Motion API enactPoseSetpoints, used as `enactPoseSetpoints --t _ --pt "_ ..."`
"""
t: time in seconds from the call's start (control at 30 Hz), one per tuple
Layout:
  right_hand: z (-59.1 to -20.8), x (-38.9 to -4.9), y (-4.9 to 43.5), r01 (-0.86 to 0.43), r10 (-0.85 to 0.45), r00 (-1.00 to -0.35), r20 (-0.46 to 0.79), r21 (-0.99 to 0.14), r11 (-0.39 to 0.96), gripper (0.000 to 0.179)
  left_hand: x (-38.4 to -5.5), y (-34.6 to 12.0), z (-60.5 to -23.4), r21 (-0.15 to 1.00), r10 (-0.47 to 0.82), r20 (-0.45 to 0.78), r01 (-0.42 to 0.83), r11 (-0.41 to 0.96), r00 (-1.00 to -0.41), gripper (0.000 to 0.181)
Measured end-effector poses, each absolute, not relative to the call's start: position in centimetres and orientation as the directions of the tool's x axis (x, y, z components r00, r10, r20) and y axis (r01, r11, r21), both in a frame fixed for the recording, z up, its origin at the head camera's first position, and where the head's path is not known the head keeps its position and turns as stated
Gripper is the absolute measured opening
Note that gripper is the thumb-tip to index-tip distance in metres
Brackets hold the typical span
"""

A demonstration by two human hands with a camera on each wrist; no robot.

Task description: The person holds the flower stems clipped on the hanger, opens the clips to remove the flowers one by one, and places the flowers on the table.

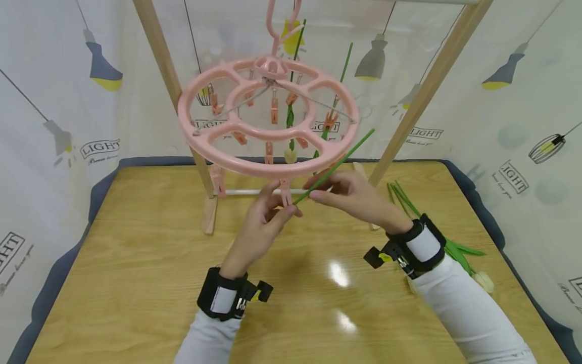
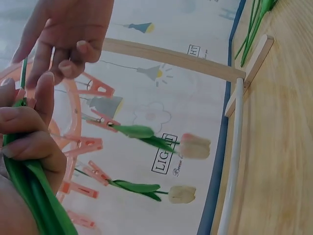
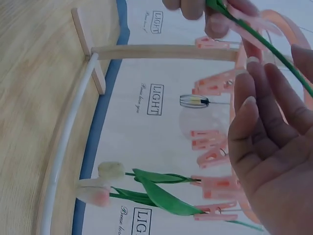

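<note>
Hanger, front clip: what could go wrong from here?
1. The stem slants at the clip; if the left hand lets go before the clip bites, the flower could slip out.
2. The left hand's fingers curl around the leaves, which might crease.
3. Tugging the hanger's front edge could tilt it and swing the two clipped tulips.
</note>
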State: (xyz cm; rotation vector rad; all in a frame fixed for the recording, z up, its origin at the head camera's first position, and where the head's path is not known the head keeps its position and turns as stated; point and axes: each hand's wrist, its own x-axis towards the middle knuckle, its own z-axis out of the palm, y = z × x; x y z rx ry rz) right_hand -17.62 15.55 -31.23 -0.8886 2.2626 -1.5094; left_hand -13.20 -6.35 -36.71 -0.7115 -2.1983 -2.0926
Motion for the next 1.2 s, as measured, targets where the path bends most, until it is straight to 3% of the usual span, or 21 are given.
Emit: enactPoseSetpoints --t 0.17,0.37,0.63,0.8,0.9,1.07,1.2 --pt "-30.2 -17.3 17.1 -0.281 -0.591 -0.796 0.128 -0.944 0.174 0.022 -13.0 -7.2 -36.4 0.939 0.315 0.325 0.343 0.0 -0.891 0.051" --pt "-30.2 -17.3 17.5 -0.375 -0.54 -0.777 0.324 -0.927 -0.017 0.021 -13.0 -7.8 -36.6 0.923 0.321 0.359 0.385 0.019 -0.876 0.048" --pt "-30.0 -17.3 17.2 -0.446 -0.481 -0.774 0.413 -0.894 -0.05 0.022 -13.3 -7.4 -36.4 0.9 0.318 0.41 0.435 0.01 -0.855 0.063" --pt "-29.8 -17.3 16.9 -0.453 -0.498 -0.754 0.429 -0.888 -0.079 0.025 -13.6 -6.7 -35.8 0.885 0.263 0.464 0.454 -0.099 -0.846 0.03" --pt "-29.8 -17.2 16.7 -0.435 -0.511 -0.754 0.413 -0.897 -0.084 0.025 -13.7 -6.4 -35.6 0.878 0.205 0.478 0.46 -0.131 -0.854 0.022" --pt "-29.8 -17.0 16.5 -0.417 -0.536 -0.744 0.398 -0.904 -0.094 0.025 -13.6 -6.4 -35.6 0.879 0.138 0.476 0.468 -0.088 -0.869 0.021" --pt "-30.0 -17.2 16.6 -0.484 -0.493 -0.734 0.467 -0.869 -0.103 0.022 -13.4 -6.6 -35.6 0.877 0.132 0.479 0.472 -0.083 -0.868 0.021"
